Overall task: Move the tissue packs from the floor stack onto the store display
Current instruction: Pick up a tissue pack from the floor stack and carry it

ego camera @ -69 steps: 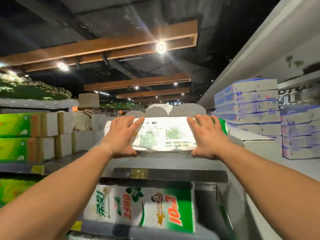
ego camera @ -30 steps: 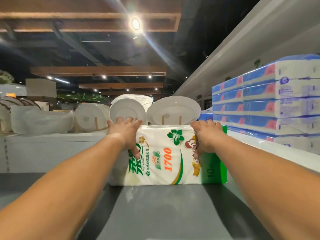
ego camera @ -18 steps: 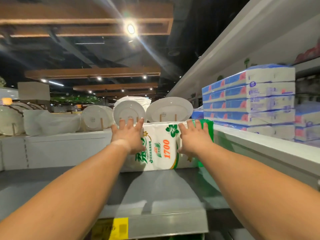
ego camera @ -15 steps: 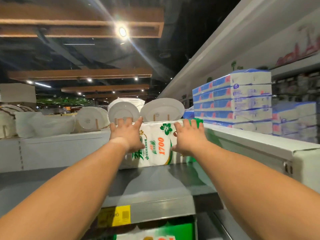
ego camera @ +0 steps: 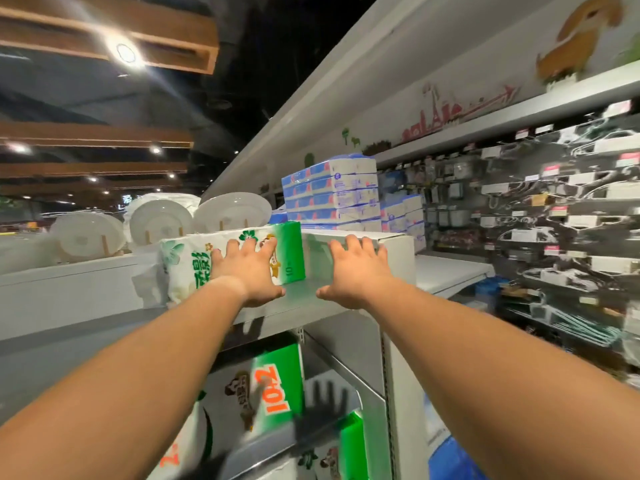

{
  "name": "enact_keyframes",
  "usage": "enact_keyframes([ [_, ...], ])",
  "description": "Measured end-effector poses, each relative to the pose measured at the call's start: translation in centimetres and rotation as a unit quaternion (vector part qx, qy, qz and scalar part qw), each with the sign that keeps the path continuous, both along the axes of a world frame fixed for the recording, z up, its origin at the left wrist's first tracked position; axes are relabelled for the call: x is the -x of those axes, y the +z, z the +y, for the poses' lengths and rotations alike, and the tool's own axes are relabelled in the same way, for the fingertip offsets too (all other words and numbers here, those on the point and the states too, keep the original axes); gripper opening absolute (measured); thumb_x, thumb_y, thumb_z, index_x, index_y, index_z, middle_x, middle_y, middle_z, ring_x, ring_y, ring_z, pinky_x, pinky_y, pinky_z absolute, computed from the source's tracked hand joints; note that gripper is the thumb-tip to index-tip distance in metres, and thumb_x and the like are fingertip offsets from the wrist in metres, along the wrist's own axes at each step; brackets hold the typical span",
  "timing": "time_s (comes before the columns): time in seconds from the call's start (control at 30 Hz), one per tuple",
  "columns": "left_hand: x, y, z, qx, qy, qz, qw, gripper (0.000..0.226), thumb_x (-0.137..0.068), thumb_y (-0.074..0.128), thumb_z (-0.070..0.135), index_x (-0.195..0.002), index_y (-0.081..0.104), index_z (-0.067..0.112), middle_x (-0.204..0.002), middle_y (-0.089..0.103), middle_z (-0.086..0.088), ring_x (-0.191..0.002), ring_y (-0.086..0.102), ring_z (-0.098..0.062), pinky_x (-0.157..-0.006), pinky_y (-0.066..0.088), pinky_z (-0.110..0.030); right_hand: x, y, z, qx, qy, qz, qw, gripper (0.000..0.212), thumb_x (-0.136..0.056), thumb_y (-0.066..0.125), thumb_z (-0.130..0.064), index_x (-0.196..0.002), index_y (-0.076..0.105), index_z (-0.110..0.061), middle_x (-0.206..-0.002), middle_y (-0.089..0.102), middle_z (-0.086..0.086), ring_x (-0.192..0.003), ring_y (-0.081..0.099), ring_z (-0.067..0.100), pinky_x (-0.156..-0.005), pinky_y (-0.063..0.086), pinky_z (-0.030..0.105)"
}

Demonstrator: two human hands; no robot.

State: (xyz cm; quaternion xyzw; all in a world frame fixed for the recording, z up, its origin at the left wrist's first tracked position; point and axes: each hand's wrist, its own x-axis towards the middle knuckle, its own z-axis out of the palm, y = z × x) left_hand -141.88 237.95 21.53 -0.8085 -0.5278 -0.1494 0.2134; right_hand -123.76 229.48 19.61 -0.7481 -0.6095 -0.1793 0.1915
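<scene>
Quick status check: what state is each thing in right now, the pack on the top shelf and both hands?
tissue pack: standing on the top shelf, beside the white end panel.
left hand: fingers straight, flat against the pack's front.
right hand: open, off the pack, holding nothing.
lower tissue packs: stocked on the shelf beneath.

We see our left hand [ego camera: 249, 271] spread flat, fingers straight, against the front of a white-and-green tissue pack [ego camera: 194, 261] standing on the grey top shelf [ego camera: 298, 299]. Our right hand [ego camera: 356, 271] is open with straight fingers just right of the pack, in front of the white end panel [ego camera: 394, 251]; whether it touches anything we cannot tell. More green packs [ego camera: 273, 386] fill the shelf below. White plates [ego camera: 232, 213] stand behind the pack, blue-and-white tissue packs [ego camera: 332, 192] are stacked to the right, and hanging goods [ego camera: 554, 220] cover the far-right wall.
</scene>
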Motion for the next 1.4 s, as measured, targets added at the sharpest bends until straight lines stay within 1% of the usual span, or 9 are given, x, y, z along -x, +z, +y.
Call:
enact_keyframes([
  [0.2, -6.8, 1.2, -9.1, 0.003, -0.095, -0.005, 0.995, 0.103, -0.080, 0.063, 0.074, -0.159, 0.010, 0.036, -0.162, 0.025, -0.008, -0.147, 0.022, -0.037, -0.115, 0.024, -0.059, -6.8, 0.7, -13.6, -0.002, -0.117, -0.018, 0.993, 0.097, -0.082, 0.064, -0.069, -0.155, 0.019, -0.023, -0.159, 0.024, 0.012, -0.146, 0.019, 0.039, -0.119, 0.016, 0.061],
  [0.3, -11.3, 1.4, -14.1, 0.006, -0.151, -0.016, 0.988, 0.100, -0.081, 0.063, 0.073, -0.159, 0.013, 0.035, -0.160, 0.029, -0.008, -0.146, 0.025, -0.036, -0.115, 0.027, -0.057, -10.5, 0.6, -20.7, 0.013, -0.162, -0.010, 0.987, 0.095, -0.082, 0.064, -0.068, -0.154, 0.021, -0.022, -0.155, 0.026, 0.012, -0.144, 0.021, 0.040, -0.118, 0.017, 0.061],
  [0.6, -26.0, -1.3, -29.6, 0.044, -0.306, 0.022, 0.951, 0.103, -0.080, 0.061, 0.075, -0.160, 0.008, 0.037, -0.160, 0.027, -0.007, -0.145, 0.024, -0.037, -0.115, 0.027, -0.056, -18.2, -2.0, -41.1, 0.038, -0.329, 0.014, 0.943, 0.094, -0.082, 0.067, -0.063, -0.154, 0.023, -0.023, -0.160, 0.021, 0.013, -0.147, 0.019, 0.040, -0.117, 0.019, 0.059],
  [0.73, -31.2, -2.1, -35.7, 0.043, -0.396, 0.038, 0.916, 0.100, -0.082, 0.060, 0.074, -0.159, 0.008, 0.037, -0.159, 0.028, -0.007, -0.144, 0.025, -0.036, -0.115, 0.027, -0.058, -20.1, -2.7, -49.5, 0.051, -0.413, 0.012, 0.909, 0.092, -0.086, 0.061, -0.063, -0.156, 0.017, -0.022, -0.161, 0.019, 0.014, -0.147, 0.017, 0.041, -0.117, 0.017, 0.061],
  [0.87, -34.9, -2.8, -41.5, 0.035, -0.488, 0.060, 0.870, 0.097, -0.084, 0.059, 0.072, -0.159, 0.011, 0.034, -0.164, 0.022, -0.008, -0.148, 0.020, -0.038, -0.117, 0.024, -0.061, -20.9, -3.7, -57.2, 0.039, -0.509, 0.033, 0.859, 0.083, -0.087, 0.061, -0.056, -0.153, 0.024, -0.022, -0.156, 0.027, 0.013, -0.143, 0.024, 0.040, -0.115, 0.022, 0.061],
  [0.93, -36.3, -3.1, -44.1, 0.030, -0.521, 0.068, 0.851, 0.097, -0.084, 0.059, 0.072, -0.159, 0.011, 0.034, -0.165, 0.019, -0.009, -0.150, 0.017, -0.037, -0.118, 0.022, -0.060, -20.5, -4.1, -60.3, 0.037, -0.550, 0.042, 0.833, 0.090, -0.084, 0.063, -0.062, -0.154, 0.022, -0.023, -0.156, 0.027, 0.013, -0.143, 0.025, 0.040, -0.116, 0.022, 0.060],
  [1.07, -38.6, -3.9, -48.6, 0.029, -0.579, 0.082, 0.811, 0.099, -0.084, 0.059, 0.071, -0.160, 0.007, 0.034, -0.165, 0.020, -0.008, -0.149, 0.018, -0.039, -0.118, 0.021, -0.060, -18.4, -5.1, -64.9, 0.050, -0.612, 0.060, 0.787, 0.097, -0.081, 0.061, -0.070, -0.156, 0.019, -0.024, -0.156, 0.027, 0.013, -0.143, 0.024, 0.040, -0.116, 0.023, 0.059],
  [1.27, -39.5, -6.3, -55.9, 0.058, -0.665, 0.102, 0.738, 0.098, -0.085, 0.061, 0.065, -0.160, 0.006, 0.035, -0.165, 0.017, -0.008, -0.151, 0.012, -0.038, -0.120, 0.015, -0.061, -15.1, -7.7, -71.4, 0.049, -0.683, 0.081, 0.725, 0.085, -0.079, 0.064, -0.066, -0.147, 0.031, -0.025, -0.144, 0.040, 0.011, -0.133, 0.036, 0.036, -0.109, 0.032, 0.055],
  [1.4, -40.5, -7.8, -58.2, 0.061, -0.683, 0.098, 0.721, 0.100, -0.082, 0.060, 0.070, -0.159, 0.008, 0.035, -0.164, 0.021, -0.009, -0.149, 0.017, -0.040, -0.118, 0.019, -0.063, -14.0, -8.5, -74.4, 0.058, -0.707, 0.093, 0.698, 0.093, -0.080, 0.062, -0.068, -0.153, 0.024, -0.025, -0.150, 0.035, 0.013, -0.140, 0.030, 0.038, -0.113, 0.025, 0.059],
])
